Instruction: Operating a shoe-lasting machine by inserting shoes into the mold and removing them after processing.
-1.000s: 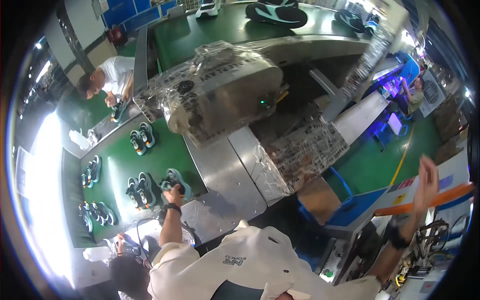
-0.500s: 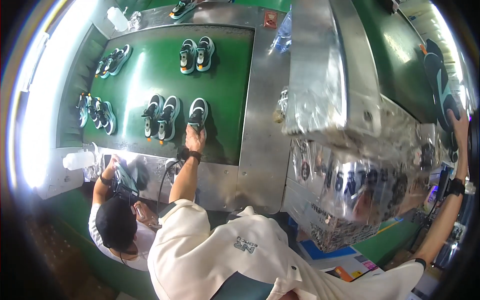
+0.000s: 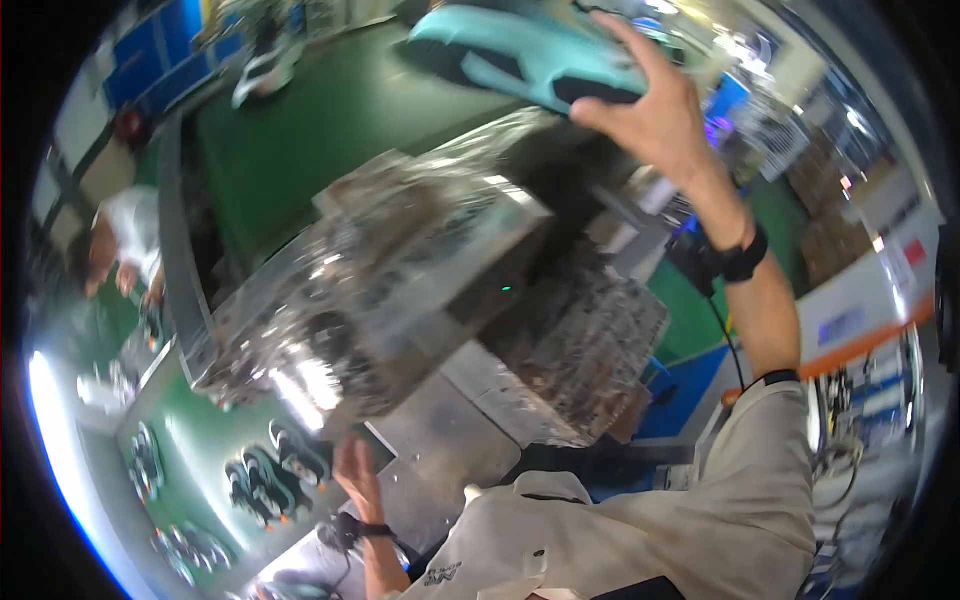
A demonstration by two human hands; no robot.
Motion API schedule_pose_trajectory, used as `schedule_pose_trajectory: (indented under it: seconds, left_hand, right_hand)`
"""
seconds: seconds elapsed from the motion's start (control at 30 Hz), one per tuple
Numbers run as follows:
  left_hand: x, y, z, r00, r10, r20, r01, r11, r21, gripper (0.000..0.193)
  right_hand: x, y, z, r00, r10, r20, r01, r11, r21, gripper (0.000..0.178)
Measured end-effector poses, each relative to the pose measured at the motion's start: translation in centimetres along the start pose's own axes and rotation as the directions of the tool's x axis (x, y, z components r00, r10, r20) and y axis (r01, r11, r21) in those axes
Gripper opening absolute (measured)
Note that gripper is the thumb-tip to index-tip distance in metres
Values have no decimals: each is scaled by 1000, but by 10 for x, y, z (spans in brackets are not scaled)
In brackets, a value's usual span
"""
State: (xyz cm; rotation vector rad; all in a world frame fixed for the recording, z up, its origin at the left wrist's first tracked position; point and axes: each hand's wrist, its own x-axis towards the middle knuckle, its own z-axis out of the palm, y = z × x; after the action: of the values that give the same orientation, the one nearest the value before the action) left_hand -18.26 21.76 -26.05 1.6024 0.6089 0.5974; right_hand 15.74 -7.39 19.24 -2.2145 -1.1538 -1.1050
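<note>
My right hand (image 3: 655,115) is raised at the top right, gripping a sneaker (image 3: 530,55) with a teal and black sole turned toward the camera. The thumb presses on the sole and the fingers go over the far side. Lower left, my left hand (image 3: 358,475) hovers blurred beside the green belt, fingers stretched out and holding nothing. Just left of it a black and white sneaker (image 3: 298,455) rests on the belt, apart from the fingers. A pair of similar sneakers (image 3: 262,485) lies further left.
A plastic-wrapped metal housing (image 3: 400,250) stands between my hands. Beyond it runs another green belt (image 3: 300,140) with a pale shoe (image 3: 265,75) on it. More sneakers (image 3: 190,550) lie on the near belt. A co-worker in white (image 3: 130,235) is at far left.
My view has swung to the right. My right hand has lifted the sneaker off to the upper middle. My left hand has come away from the sneaker on the near belt.
</note>
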Motion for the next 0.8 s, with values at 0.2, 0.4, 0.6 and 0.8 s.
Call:
schedule_pose_trajectory:
  seconds: [0.2,0.4,0.6,0.8]
  left_hand:
    - [-56,213,162,270,302,914,788,477,-390,78]
    - [-127,321,259,-508,193,840,850,272,452,70]
    - [-277,275,315,-302,139,943,774,613,158,59]
    - [-442,296,355,-383,215,898,477,879,-7,43]
  right_hand:
    - [-127,-49,-130,992,-118,-53,111,985,-131,93]
    - [-283,-110,-226,993,110,51,-80,909,-409,42]
    - [-433,-173,-332,543,830,-123,-839,539,-73,71]
    - [-563,-252,-387,74,948,-310,-492,305,815,81]
